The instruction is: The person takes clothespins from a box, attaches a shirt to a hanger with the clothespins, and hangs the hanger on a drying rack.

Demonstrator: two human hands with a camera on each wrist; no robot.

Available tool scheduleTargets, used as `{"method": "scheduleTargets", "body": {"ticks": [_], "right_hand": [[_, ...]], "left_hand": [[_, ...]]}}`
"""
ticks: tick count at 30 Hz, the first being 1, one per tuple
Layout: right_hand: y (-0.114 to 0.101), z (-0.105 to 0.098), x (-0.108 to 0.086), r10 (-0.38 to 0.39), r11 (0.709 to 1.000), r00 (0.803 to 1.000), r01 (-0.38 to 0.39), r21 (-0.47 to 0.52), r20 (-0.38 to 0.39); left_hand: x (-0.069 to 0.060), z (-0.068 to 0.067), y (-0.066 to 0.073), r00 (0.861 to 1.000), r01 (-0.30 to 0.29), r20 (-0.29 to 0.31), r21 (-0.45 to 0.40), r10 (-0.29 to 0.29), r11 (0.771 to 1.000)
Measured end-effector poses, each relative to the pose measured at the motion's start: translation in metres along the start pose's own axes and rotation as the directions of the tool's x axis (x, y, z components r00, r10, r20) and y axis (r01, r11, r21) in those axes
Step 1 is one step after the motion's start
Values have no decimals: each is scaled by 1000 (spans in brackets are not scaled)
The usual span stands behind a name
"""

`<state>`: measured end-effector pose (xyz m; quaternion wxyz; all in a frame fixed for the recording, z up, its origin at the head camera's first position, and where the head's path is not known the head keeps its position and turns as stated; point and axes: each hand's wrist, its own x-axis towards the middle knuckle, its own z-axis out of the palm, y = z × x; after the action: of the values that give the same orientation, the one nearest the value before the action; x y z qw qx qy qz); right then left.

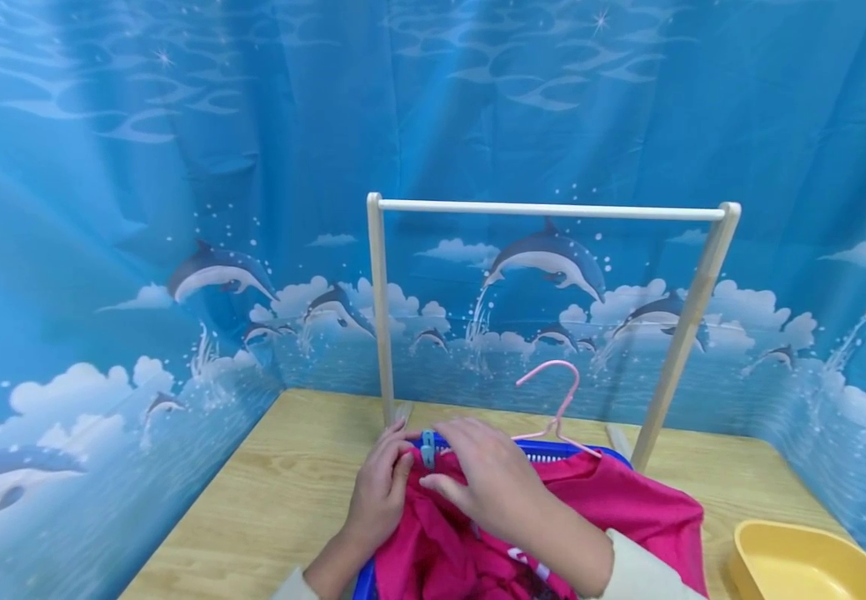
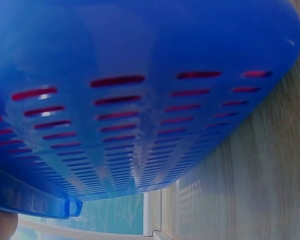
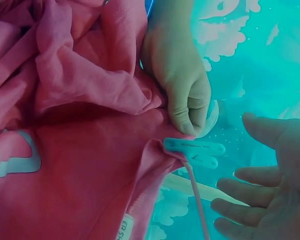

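Observation:
A bright pink garment (image 1: 638,508) lies bunched in and over a blue basket (image 1: 363,581). At its upper edge a light blue clothespin (image 3: 192,146) clips the cloth to a pink hanger (image 1: 572,385), whose hook stands up behind the basket. Beside the clothespin, my left hand (image 1: 378,487) pinches the garment's edge between thumb and fingers, as the right wrist view shows. My right hand (image 1: 494,479) hovers on the clothespin's other side, fingers spread and apart from it, holding nothing. The left wrist view shows mostly the basket's slotted side, with the left hand largely out of frame.
Behind the basket, a wooden rack (image 1: 553,209) with a horizontal bar stands on the wooden table (image 1: 252,500). A yellow tub (image 1: 800,533) sits at the right front. A blue dolphin-print curtain (image 1: 312,125) surrounds the table's back and sides.

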<state>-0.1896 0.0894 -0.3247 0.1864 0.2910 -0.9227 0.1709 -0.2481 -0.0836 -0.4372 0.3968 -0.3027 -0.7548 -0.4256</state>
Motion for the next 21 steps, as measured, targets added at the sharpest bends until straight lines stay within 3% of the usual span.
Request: {"method": "scheduleTargets", "body": {"ticks": [10,21], "right_hand": [[7,-2,-6,13,1000,1000,-13,-2,3],[16,-3,-15,-7,1000,1000,6,-16,-25]], "left_hand": [[1,0,0,999,-33,-15,8,33,999],[1,0,1,1000,-6,0,10,6,1000]]}}
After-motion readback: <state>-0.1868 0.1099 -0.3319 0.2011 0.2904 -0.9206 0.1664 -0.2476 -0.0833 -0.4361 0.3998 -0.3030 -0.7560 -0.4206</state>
